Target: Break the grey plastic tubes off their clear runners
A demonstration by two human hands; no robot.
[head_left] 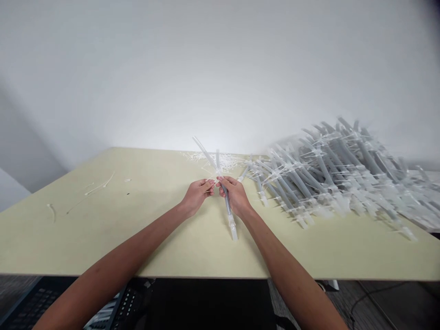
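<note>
My right hand (234, 195) is closed around a Y-shaped piece of clear and grey plastic tubing (227, 201), just below its branching joint. Two clear branches point up and away, and a whitish sleeve end (233, 229) hangs towards me. Close beside it, my left hand (200, 195) pinches what looks like a thin white cable tie near the joint. The fingertips of both hands almost meet, so the exact grip on the tie is partly hidden. Behind the hands lies a loose heap of white cable ties (227, 161).
A large pile of similar tube assemblies (302, 178) covers the table's right side. A few loose ties (99, 188) and scraps lie on the left of the pale yellow table (165, 256). A wall rises behind it. Below the front edge stands a dark crate (113, 307).
</note>
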